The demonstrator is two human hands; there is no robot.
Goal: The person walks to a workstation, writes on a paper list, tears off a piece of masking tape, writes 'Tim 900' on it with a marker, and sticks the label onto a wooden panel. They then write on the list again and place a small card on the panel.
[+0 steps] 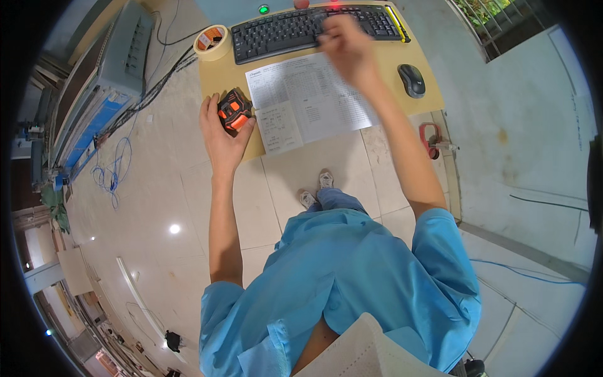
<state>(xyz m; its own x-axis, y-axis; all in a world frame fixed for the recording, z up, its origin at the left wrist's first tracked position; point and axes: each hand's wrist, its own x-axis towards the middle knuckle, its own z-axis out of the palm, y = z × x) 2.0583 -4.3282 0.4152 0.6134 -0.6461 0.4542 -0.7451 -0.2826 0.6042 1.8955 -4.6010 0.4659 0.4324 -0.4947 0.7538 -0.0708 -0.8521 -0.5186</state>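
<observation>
My left hand [221, 137] is wrapped round a black and orange tape measure [235, 113] at the left edge of a tan tabletop [383, 58]. My right hand [349, 51] hangs over the front of a black keyboard [276, 36], its fingers curled and smeared by motion, so what they hold, if anything, is hidden. Between the hands lies a printed sheet [314, 94] with tables. A smaller handwritten slip [279, 127] covers its lower left part, and both overhang the near edge.
A black mouse [411, 81] rests to the right, and a roll of masking tape [203, 54] lies at the upper left. A yellow and black slim tool [398, 24] sits on the keyboard's right end. Grey equipment [119, 60] and blue cable [113, 168] are on the left.
</observation>
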